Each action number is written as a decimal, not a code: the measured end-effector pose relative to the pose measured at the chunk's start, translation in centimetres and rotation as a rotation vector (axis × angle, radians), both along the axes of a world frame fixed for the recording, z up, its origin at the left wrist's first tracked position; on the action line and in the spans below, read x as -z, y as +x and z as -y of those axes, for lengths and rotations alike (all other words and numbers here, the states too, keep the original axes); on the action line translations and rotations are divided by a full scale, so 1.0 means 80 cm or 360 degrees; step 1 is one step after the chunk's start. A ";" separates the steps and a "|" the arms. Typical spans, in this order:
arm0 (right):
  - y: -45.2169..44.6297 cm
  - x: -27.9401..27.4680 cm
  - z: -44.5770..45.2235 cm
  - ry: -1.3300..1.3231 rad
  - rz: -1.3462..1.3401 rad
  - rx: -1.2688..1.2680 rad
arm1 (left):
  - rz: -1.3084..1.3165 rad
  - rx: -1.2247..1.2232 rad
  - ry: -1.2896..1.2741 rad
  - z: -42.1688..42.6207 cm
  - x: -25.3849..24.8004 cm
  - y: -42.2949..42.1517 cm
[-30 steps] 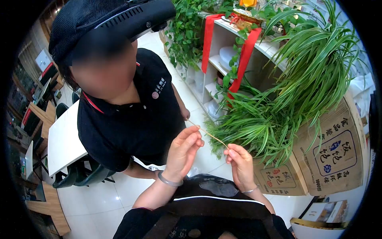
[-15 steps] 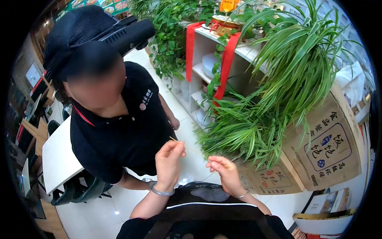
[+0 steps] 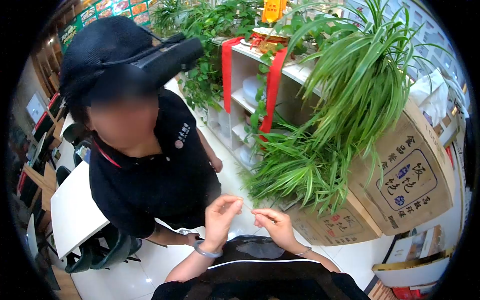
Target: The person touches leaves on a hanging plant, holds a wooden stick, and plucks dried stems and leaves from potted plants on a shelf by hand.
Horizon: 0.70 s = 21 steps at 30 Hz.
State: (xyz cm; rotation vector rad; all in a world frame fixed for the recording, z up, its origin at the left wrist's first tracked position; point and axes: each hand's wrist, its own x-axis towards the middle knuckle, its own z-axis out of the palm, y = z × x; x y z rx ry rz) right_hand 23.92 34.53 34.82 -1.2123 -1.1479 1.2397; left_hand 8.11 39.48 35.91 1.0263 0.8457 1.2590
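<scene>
My left hand (image 3: 221,222), with a bangle at the wrist, is raised in front of my body, thumb and forefinger pinched together. Opposite it, a little lower, my right hand (image 3: 278,227) is pinched too, and it also has a bangle. A very thin, pale stick (image 3: 247,206), much like a toothpick, spans the small gap between the two sets of fingertips. Its ends are hidden in the fingers. Below the hands is my dark apron (image 3: 260,250) with a white line across it.
A person in a dark cap and shirt (image 3: 155,185) stands close at front left. Behind that person are a white table (image 3: 75,210) and dark chairs (image 3: 107,245). To the right are leafy plants (image 3: 300,175), a white shelf (image 3: 235,100) with red ribbons, and cardboard boxes (image 3: 410,175).
My hands have come closer together and sit slightly lower. The stick, which stuck out beyond my left fingers, now lies between both hands. The other person's head has lowered slightly in view.
</scene>
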 end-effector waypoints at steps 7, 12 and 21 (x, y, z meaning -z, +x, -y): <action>0.007 0.027 0.005 -0.0034 -0.0231 0.0106 | -0.0037 0.0112 0.0019 0.015 0.017 0.002; 0.013 0.044 0.014 -0.0130 -0.0278 0.0061 | -0.0397 -0.0110 0.0197 0.023 0.035 0.003; 0.018 0.064 0.016 -0.0270 -0.0474 0.0090 | -0.0434 -0.0187 0.0206 0.022 0.064 0.005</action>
